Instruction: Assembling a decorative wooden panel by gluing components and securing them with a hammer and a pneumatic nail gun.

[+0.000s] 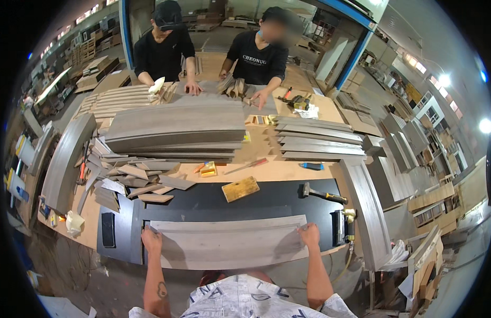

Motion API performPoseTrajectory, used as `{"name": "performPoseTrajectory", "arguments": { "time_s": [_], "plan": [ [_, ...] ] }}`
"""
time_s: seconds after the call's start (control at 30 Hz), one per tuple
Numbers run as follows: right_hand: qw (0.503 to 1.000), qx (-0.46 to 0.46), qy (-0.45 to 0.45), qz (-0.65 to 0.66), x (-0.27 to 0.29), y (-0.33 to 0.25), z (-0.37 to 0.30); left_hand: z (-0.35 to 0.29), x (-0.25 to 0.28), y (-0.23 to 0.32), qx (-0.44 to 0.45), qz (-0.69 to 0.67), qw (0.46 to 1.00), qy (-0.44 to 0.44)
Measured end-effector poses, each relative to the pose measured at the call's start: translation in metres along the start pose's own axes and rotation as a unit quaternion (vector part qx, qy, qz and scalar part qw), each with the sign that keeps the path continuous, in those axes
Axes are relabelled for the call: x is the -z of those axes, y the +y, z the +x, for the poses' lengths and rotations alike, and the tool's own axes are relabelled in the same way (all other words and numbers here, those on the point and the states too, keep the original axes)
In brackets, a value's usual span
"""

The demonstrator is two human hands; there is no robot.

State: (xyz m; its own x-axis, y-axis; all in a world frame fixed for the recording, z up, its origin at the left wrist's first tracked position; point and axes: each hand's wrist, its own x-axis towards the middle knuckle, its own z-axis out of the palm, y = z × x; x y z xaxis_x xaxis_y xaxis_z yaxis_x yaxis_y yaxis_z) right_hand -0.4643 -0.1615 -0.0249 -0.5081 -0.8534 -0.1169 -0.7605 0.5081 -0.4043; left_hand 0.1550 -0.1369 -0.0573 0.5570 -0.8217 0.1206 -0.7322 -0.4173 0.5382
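Observation:
A long grey wood-grain panel (229, 241) with a framed border lies across the near edge of the table, over a black board (203, 199). My left hand (152, 239) closes on the panel's left end. At its opposite end my right hand (310, 234) grips the panel's upper right corner. Beyond the panel, a worn yellowish wood block (240, 189) rests on the black board. A hammer (324, 194) with a black and yellow handle lies to the right, and below it sits a nail gun (345, 227) with a hose.
Two co-workers stand across the table, handling grey strips. Stacked grey panels (176, 124) and more panels (319, 139) fill the far side. Loose offcuts (137, 175) lie at left. Long panels border the left (68, 164) and right (368, 212). A black pad (108, 230) lies near left.

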Motion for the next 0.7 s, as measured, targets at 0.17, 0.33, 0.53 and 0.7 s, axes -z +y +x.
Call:
{"name": "performPoseTrajectory", "arguments": {
  "time_s": [0.17, 0.33, 0.53, 0.7],
  "plan": [
    [1.0, 0.0, -0.012, -0.013, 0.004, -0.007, -0.002, -0.001, 0.002, -0.004, 0.023, -0.003, 1.0, -0.008],
    [0.999, -0.004, -0.024, -0.043, -0.004, -0.002, 0.009, -0.007, -0.005, -0.002, 0.003, 0.051, 0.999, -0.01],
    [0.996, -0.017, -0.077, -0.034, -0.002, 0.004, 0.014, -0.011, 0.0, -0.023, -0.075, 0.053, 0.995, 0.039],
    [0.995, -0.037, -0.072, -0.062, -0.009, 0.0, 0.019, -0.006, 0.002, 0.0, -0.012, 0.045, 0.999, 0.004]
  ]
}}
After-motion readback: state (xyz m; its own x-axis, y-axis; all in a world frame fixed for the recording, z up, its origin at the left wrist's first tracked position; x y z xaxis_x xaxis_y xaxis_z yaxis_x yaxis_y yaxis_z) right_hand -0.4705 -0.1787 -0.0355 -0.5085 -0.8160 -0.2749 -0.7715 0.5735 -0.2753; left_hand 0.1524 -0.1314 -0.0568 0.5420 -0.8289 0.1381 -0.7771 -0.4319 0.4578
